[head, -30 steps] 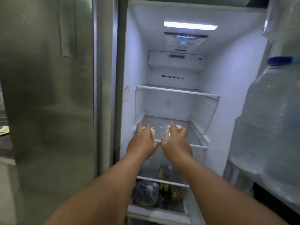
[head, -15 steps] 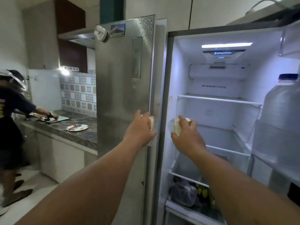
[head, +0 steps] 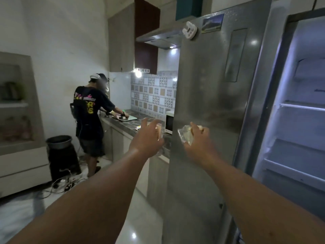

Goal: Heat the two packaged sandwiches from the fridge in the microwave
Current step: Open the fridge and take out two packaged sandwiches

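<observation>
The left hand [head: 146,138] curls around a clear-wrapped pale sandwich [head: 158,131], mostly hidden behind it. The right hand [head: 197,140] grips a second clear-wrapped sandwich [head: 184,135] before the steel fridge door [head: 211,103]. A white microwave [head: 169,124] sits on the dark table [head: 126,123]; no label seems legible.

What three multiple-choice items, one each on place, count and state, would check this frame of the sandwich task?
1. Where is the microwave?
A. On the counter beside the fridge
B. On the floor
C. Inside the fridge

2. How many packaged sandwiches are held?
A. None
B. One
C. Two

3. What state is the right-hand fridge compartment in?
A. Shut
C. Covered by a cloth
B. Open and lit

Key: 1 A, it stands on the counter at the fridge's edge. 2 C, the left hand grips one sandwich and the right hand another. 3 B, its lit shelves show.
</observation>
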